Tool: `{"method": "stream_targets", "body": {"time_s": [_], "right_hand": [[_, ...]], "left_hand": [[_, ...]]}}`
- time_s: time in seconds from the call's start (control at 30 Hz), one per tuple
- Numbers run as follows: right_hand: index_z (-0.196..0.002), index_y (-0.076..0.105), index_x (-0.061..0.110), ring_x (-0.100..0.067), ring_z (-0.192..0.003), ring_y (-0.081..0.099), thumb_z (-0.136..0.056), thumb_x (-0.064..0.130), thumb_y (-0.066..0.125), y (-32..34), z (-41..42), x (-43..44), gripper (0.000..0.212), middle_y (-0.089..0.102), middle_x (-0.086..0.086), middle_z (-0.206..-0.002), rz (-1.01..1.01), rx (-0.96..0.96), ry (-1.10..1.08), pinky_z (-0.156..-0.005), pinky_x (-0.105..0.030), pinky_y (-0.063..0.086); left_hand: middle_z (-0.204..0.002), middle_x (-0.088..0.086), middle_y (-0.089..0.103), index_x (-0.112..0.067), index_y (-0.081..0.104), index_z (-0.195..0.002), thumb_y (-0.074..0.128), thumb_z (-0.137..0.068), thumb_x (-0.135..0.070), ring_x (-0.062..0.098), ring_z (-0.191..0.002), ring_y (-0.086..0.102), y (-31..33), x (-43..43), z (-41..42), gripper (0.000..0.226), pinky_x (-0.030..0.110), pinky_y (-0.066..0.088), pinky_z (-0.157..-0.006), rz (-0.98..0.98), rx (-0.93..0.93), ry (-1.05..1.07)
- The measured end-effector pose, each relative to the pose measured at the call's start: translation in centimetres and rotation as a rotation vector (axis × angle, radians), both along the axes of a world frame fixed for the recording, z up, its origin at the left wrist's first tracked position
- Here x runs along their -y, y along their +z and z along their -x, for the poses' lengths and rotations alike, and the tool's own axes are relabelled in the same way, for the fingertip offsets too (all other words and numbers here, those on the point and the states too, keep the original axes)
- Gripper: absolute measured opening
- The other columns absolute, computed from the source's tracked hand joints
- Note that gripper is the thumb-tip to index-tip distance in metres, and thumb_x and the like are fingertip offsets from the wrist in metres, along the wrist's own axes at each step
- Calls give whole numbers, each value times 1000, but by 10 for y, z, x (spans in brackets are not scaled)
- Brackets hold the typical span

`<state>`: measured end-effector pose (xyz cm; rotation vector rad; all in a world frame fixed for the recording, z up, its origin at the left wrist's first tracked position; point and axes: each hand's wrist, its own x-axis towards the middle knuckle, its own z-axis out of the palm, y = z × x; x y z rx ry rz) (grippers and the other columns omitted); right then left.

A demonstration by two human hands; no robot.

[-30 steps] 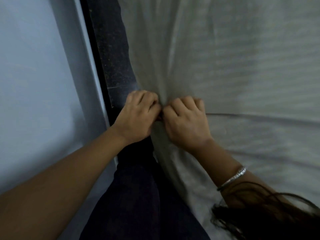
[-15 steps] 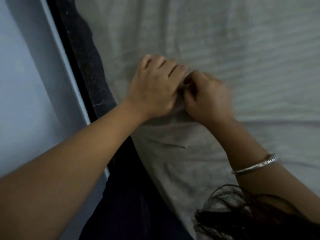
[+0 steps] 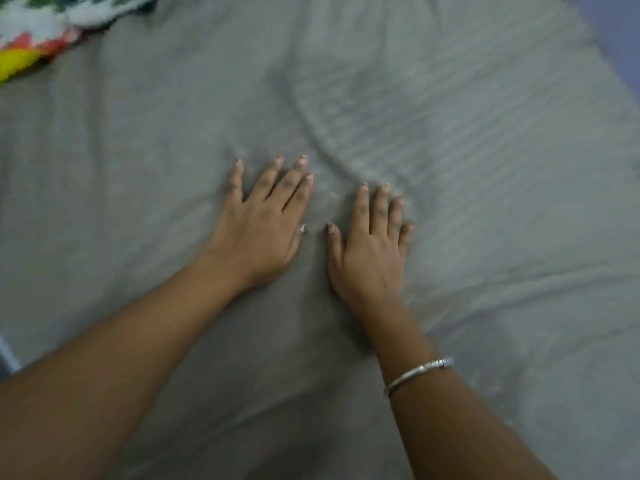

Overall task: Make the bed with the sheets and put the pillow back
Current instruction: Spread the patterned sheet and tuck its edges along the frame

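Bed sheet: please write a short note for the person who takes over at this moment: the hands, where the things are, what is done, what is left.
Left hand: open, flat on the sheet. Right hand: open, flat beside it, not touching it.
Sheet: spread out, with creases, one long crease just beyond the hands.
Colourful cloth at the far left corner; cannot tell if it is the pillow.
Done: sheet laid out. Left: smooth the creases, put the pillow back.

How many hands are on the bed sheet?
2. The left hand lies flat on the grey sheet near the middle; the right hand lies flat just beside it.
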<state>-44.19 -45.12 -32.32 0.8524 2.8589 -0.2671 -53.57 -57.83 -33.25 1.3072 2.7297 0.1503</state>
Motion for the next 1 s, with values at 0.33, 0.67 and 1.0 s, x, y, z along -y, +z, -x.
{"method": "stream_targets", "body": {"time_s": [0.33, 0.67, 1.0], "right_hand": [[-151, 13, 28, -23, -147, -3, -96, 53, 27, -3, 57, -110, 63, 5, 6, -159, -7, 1, 24, -115, -52, -3], [-151, 15, 30, -29, -146, 1, -86, 60, 11, -11, 44, -188, 72, 11, 8, -159, -82, -10, -144, -114, -52, 0], [-150, 15, 6, -26, -146, 7, -83, 64, 17, -11, 49, -242, 89, 10, -12, -158, -113, -39, 23, -116, -38, 1]], "left_hand": [[-157, 6, 18, -11, 28, -147, 28, -90, -41, 30, -143, 20, 2, -128, 85, 65, 64, 8, -108, 62, 25, -101], [-154, 10, 26, -10, 33, -145, 21, -77, -47, 33, -141, 26, -14, -248, 89, 79, 60, 15, -109, 17, -58, -560], [-146, 16, 40, -3, 38, -141, 14, -94, -60, 32, -134, 38, -14, -302, 151, 77, 53, 24, -110, -24, -205, -1124]]}}
